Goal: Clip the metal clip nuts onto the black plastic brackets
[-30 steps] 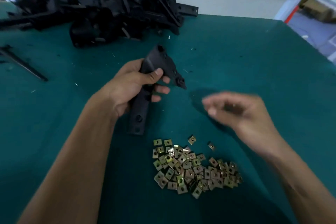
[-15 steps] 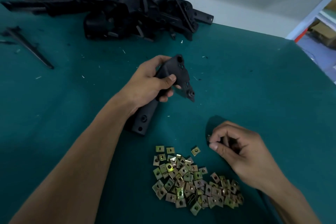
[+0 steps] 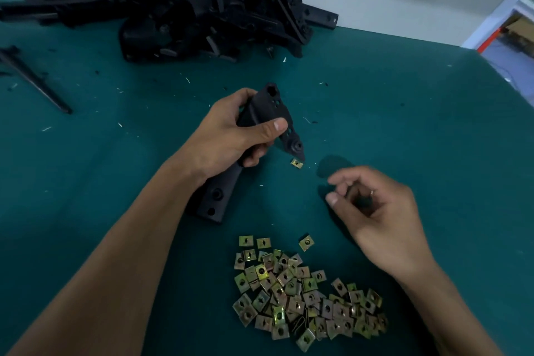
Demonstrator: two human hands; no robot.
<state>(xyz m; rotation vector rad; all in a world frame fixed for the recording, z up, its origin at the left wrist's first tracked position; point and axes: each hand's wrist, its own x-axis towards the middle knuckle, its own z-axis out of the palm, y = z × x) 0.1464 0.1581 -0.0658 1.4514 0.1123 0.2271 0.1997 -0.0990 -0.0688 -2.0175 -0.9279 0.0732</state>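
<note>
Here, left hand (image 3: 228,136) around a black bracket (image 3: 268,113), right hand (image 3: 378,211) loosely curled, empty.

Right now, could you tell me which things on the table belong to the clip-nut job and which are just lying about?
Job:
- held bracket, gripped by the left hand
- clip nut pile
- lone clip nut near the bracket tip
- bracket heap

Lying about:
- dark rod, far left
- scattered shavings

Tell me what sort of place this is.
Probably a small factory assembly bench: a green-covered worktable, a heap of black plastic brackets at the back, and a pile of loose metal clip nuts near the person.
</note>
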